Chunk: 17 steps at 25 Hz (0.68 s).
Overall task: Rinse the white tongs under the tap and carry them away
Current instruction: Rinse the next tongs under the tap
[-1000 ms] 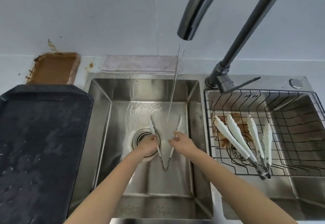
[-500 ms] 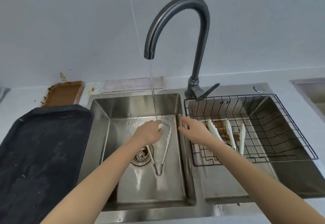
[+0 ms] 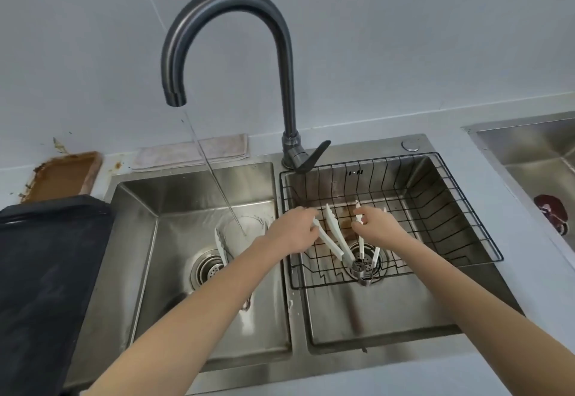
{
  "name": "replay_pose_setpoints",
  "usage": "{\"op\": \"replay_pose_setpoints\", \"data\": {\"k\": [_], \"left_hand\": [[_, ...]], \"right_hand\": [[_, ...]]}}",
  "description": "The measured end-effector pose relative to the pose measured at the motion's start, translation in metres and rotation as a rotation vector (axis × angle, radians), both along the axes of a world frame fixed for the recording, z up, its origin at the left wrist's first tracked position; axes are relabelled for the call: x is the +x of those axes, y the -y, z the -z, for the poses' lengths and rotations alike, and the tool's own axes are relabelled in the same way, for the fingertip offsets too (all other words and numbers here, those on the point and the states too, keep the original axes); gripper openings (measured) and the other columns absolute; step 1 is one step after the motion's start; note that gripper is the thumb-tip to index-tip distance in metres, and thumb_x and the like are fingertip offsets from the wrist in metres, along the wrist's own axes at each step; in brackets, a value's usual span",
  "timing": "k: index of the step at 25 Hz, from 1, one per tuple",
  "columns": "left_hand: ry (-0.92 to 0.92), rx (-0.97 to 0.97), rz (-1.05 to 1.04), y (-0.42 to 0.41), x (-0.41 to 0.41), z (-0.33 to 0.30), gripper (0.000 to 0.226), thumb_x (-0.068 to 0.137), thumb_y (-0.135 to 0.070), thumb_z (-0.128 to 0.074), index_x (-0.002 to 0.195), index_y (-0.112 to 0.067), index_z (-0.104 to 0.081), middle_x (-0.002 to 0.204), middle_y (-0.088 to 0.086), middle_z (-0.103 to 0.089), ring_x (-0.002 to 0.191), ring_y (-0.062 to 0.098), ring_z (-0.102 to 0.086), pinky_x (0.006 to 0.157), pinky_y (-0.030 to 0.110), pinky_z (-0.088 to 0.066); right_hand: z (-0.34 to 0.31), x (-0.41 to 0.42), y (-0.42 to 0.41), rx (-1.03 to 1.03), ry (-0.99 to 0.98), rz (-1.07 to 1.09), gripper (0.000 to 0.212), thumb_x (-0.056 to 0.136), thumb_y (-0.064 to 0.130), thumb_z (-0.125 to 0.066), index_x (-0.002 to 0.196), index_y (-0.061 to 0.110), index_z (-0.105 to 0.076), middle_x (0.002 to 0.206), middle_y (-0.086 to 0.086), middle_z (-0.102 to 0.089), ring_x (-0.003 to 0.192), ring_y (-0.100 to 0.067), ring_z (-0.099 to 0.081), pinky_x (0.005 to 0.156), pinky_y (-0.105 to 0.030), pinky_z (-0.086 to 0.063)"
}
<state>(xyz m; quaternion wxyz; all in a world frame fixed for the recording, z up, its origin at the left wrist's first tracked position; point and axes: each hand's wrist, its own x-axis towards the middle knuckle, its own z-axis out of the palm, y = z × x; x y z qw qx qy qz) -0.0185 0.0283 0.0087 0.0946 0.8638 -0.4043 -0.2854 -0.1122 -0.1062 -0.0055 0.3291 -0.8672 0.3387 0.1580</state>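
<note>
The left basin (image 3: pixel 174 271) is left open from above, barred only by the tap spout (image 3: pixel 224 7) at 12 o'clock. The right basin is filled by the wire rack (image 3: pixel 451 215), crowded with tongs (image 3: pixel 334 234).

I let go of the tongs (image 3: pixel 221 244) in the left basin and moved both hands over the wire basket (image 3: pixel 460 209): left hand (image 3: pixel 294 230) and right hand (image 3: pixel 375 224) reached the tongs there.

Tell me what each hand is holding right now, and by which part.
Left hand grips one pair of white tongs in the wire basket on its upper arm. Right hand pinches the other tongs near an arm's tip.
</note>
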Motion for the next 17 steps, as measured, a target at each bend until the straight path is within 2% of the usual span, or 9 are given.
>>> {"op": "replay_pose_setpoints", "data": {"k": [2,5,9,11,13,15,17], "left_hand": [[-0.019,0.057,0.036,0.01,-0.004,0.007,0.046,0.096,-0.02,-0.04,0.141,-0.012,-0.038,0.131,0.014,-0.049,0.118,0.028,-0.051,0.096,0.036,-0.044],[-0.036,0.157,0.084,0.019,-0.009,0.02,0.051,0.095,-0.022,-0.042,0.145,-0.015,-0.032,0.141,0.012,-0.045,0.128,0.028,-0.046,0.101,0.037,-0.042],[-0.108,0.262,0.087,0.022,-0.013,0.036,0.057,0.094,-0.022,-0.044,0.148,-0.015,-0.025,0.142,0.015,-0.046,0.126,0.029,-0.048,0.102,0.037,-0.044],[-0.159,0.252,0.069,0.022,-0.016,0.038,0.059,0.094,-0.022,-0.044,0.148,-0.013,-0.022,0.142,0.016,-0.047,0.123,0.029,-0.052,0.1,0.035,-0.043],[-0.214,0.21,0.034,0.022,-0.019,0.037,0.058,0.094,-0.019,-0.044,0.148,-0.01,-0.024,0.137,0.018,-0.051,0.12,0.03,-0.054,0.097,0.032,-0.042],[-0.275,0.146,-0.033,0.021,-0.021,0.034,0.054,0.094,-0.016,-0.042,0.146,-0.008,-0.028,0.129,0.019,-0.057,0.116,0.03,-0.055,0.094,0.03,-0.043],[-0.318,0.052,-0.138,0.019,-0.023,0.03,0.051,0.094,-0.014,-0.04,0.145,-0.009,-0.032,0.131,0.016,-0.056,0.106,0.025,-0.058,0.091,0.027,-0.044]], "right_hand": [[0.007,-0.001,0.007,0.009,-0.035,-0.003,0.051,0.094,0.019,-0.042,0.143,0.006,-0.033,0.127,-0.017,-0.057,0.104,-0.029,-0.058,0.077,-0.029,-0.046],[0.021,0.002,0.013,0.045,-0.055,0.011,0.054,0.092,0.017,-0.043,0.144,0.005,-0.029,0.108,-0.013,-0.063,0.103,-0.028,-0.057,0.071,-0.026,-0.042],[0.034,0.007,0.014,0.028,-0.062,0.04,0.055,0.092,0.016,-0.045,0.142,0.003,-0.028,0.128,-0.02,-0.054,0.112,-0.032,-0.056,0.077,-0.031,-0.041],[0.037,0.007,0.013,0.038,-0.057,0.055,0.053,0.091,0.014,-0.045,0.14,0.003,-0.029,0.123,-0.02,-0.056,0.103,-0.031,-0.058,0.074,-0.033,-0.043],[0.039,0.008,0.011,0.058,-0.044,0.07,0.054,0.09,0.012,-0.046,0.141,0.003,-0.029,0.108,-0.018,-0.058,0.089,-0.027,-0.054,0.07,-0.032,-0.044],[0.038,0.007,0.01,0.061,-0.027,0.085,0.056,0.09,0.011,-0.047,0.142,0.005,-0.029,0.095,-0.012,-0.052,0.083,-0.022,-0.05,0.062,-0.03,-0.043],[0.034,0.006,0.008,0.064,0.003,0.11,0.057,0.088,0.011,-0.049,0.142,0.006,-0.03,0.099,-0.014,-0.057,0.082,-0.023,-0.052,0.061,-0.03,-0.047]]}}
